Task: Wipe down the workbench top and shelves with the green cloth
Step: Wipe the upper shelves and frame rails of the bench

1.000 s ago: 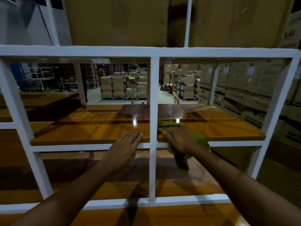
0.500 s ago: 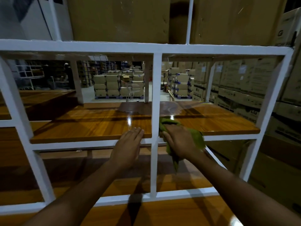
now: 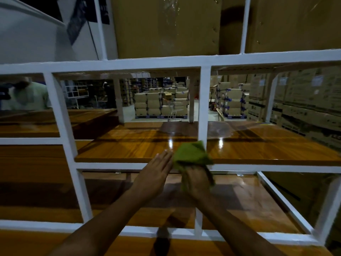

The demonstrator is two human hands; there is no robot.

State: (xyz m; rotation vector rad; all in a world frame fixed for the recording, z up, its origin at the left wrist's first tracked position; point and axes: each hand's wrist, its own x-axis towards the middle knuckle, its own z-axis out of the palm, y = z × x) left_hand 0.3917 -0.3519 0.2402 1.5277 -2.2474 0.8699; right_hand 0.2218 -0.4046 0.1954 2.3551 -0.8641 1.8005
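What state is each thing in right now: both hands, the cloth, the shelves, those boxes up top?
Middle shelf, glossy wood, catching light glints.
Lower shelf, shiny wood, partly in shadow.
Green cloth, bunched up at the middle shelf's front edge.
Right hand, gripping the cloth, fingers curled round it.
Left hand, flat, fingers straight, beside the cloth.
Cardboard boxes, standing on the top level.
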